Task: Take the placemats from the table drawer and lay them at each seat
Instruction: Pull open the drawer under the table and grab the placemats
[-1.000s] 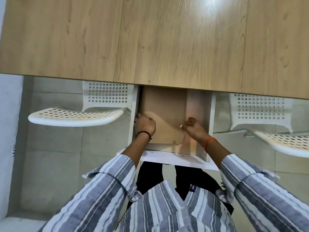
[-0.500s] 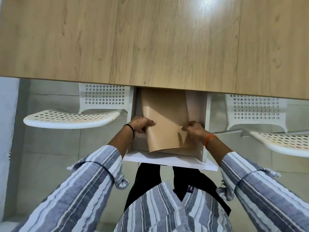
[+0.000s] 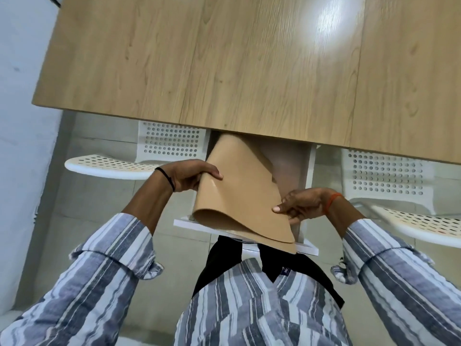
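Note:
A stack of tan placemats [image 3: 239, 193] bends upward out of the open white drawer [image 3: 308, 248] under the wooden table [image 3: 224, 58]. My left hand [image 3: 189, 177] grips the stack's left edge, thumb on top. Along the right edge my right hand [image 3: 301, 204] pinches the mats, thumb pressed on the upper surface. The mats' near end curls over the drawer front, and their far end is hidden under the tabletop. A pinkish sheet [image 3: 287, 166] lies inside the drawer to the right.
Two white perforated chairs stand tucked under the table, one left [image 3: 119, 164] and one right [image 3: 399, 193] of the drawer. A pale wall [image 3: 20, 121] runs along the left. Grey floor tiles [image 3: 82, 213] lie below.
Both hands went from reaching into the drawer to gripping the mats' edges. The stack has been lifted and drawn out toward me, its near end now hanging past the drawer front.

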Demonstrator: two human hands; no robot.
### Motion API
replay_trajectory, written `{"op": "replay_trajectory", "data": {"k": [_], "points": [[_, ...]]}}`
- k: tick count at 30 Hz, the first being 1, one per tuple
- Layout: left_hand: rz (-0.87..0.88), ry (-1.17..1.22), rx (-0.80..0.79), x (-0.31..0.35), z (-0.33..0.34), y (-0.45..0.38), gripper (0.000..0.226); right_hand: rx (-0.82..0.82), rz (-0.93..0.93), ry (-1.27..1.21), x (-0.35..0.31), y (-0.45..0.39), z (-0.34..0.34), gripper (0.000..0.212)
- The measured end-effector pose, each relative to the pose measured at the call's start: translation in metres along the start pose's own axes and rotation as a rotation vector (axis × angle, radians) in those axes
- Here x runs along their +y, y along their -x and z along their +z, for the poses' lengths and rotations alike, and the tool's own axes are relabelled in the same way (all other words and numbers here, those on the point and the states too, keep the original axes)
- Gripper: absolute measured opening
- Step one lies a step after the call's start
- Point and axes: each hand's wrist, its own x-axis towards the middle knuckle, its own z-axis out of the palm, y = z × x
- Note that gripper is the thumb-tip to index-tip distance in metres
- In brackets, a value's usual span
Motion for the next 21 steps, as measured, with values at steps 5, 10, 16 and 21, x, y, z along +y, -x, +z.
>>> {"op": "replay_trajectory", "data": {"k": [5,10,16,21], "points": [[0.126,-0.129,-0.064,-0.002,-0.006,0.03,0.094,-0.111,-0.053,-0.001,-0.001,0.025,-0.001,0.005],[0.222,-0.091,-0.027,0.018,-0.003,0.047,0.093,-0.073,-0.153,0.053,-0.025,0.049,-0.011,0.024],[0.306,0.007,0.036,0.05,0.005,0.051,0.095,0.029,-0.234,0.201,-0.068,0.082,-0.031,0.025],[0.444,0.059,0.027,0.078,-0.008,0.06,0.085,0.086,-0.352,0.324,-0.109,0.124,-0.037,0.022]]}}
